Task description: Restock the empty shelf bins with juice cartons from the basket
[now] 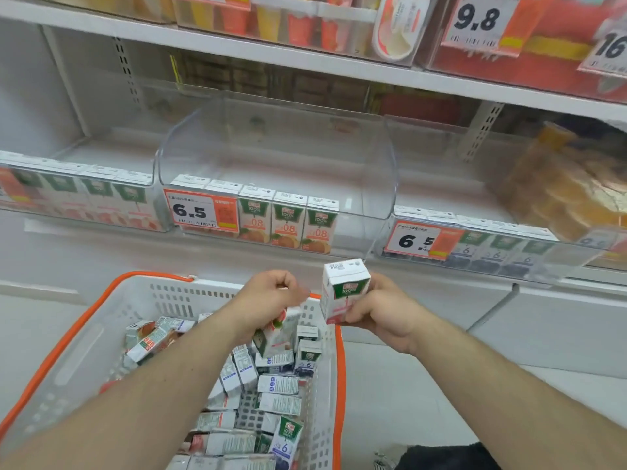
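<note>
Middle bin (373,171) holds one front row (mostly bare); basket (81,337) full. Right hand (376,312) grasps upright carton (342,290); left hand (268,300) pinches tilted carton (276,334).

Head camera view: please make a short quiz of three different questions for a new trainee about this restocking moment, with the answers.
1. True or false: the right hand holds a juice carton upright above the basket's orange rim.
2. What price does the tag on the middle clear bin show?
A) 9.8 B) 6.5 C) 16
3. Fill in: the left hand grips a tilted carton over the ______.

Key: 1 true; 2 B; 3 basket.
</note>
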